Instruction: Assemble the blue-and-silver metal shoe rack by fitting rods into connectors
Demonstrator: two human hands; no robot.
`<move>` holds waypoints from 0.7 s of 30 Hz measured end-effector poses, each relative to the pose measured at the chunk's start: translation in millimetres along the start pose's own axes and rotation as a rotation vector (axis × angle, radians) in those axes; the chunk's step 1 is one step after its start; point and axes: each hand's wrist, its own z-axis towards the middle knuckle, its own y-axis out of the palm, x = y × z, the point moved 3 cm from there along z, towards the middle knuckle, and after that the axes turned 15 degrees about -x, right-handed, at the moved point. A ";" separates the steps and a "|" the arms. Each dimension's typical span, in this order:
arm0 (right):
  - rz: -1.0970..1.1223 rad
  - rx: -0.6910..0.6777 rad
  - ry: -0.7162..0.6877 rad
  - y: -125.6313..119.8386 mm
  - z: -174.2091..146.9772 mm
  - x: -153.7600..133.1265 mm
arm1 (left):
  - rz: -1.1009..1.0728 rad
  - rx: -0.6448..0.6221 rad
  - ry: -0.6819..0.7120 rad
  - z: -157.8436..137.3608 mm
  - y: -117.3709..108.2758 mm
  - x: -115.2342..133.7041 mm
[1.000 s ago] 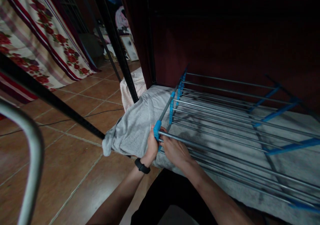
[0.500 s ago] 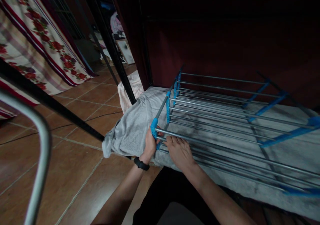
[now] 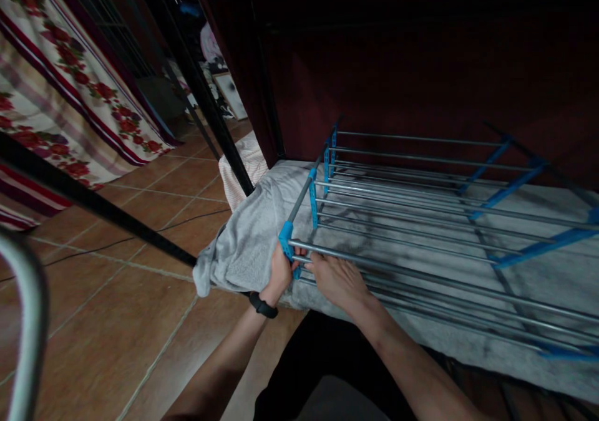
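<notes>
A rack of grey metal rods with blue plastic joints, like a shoe rack [image 3: 412, 221], lies across a grey fleece blanket [image 3: 248, 240]. My left hand [image 3: 282, 271], with a black band on the wrist, is closed round the blue corner joint [image 3: 286, 240] at the rack's near left end. Close beside it, my right hand [image 3: 337, 279] grips a metal rod just right of that joint, its fingertips partly hidden behind the tubes. More blue joints [image 3: 538, 249] hold the rods at the far right end.
Behind the rack stands a dark reddish wooden panel [image 3: 397, 84]. Black metal bars [image 3: 103, 203] slant at the left, and a pale curved tube [image 3: 32, 302] rises at the left edge. A floral curtain [image 3: 70, 96] hangs over the tiled floor [image 3: 103, 321].
Both hands stay at the same corner of the rack, with only a slight shift. The view has moved a little, and the pale curved tube sits further left.
</notes>
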 end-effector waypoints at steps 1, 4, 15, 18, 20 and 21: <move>0.012 -0.006 -0.008 -0.7 -0.4 0.5 | -0.010 -0.034 0.004 0.6 0.6 0.2; 0.022 0.001 -0.010 0.5 -0.6 1.4 | -0.020 -0.100 0.010 2.8 2.1 1.6; 0.022 0.041 -0.023 -0.2 -0.5 5.4 | -0.043 -0.181 -0.005 9.4 2.2 1.1; 0.007 0.070 -0.017 3.3 -0.3 5.2 | -0.036 -0.189 -0.016 9.9 1.6 0.2; -0.006 0.099 -0.003 7.7 0.5 4.3 | -0.006 -0.162 -0.013 9.9 0.2 -0.9; -0.006 0.108 0.005 9.9 1.0 4.0 | 0.013 -0.143 -0.011 9.8 -0.6 -1.6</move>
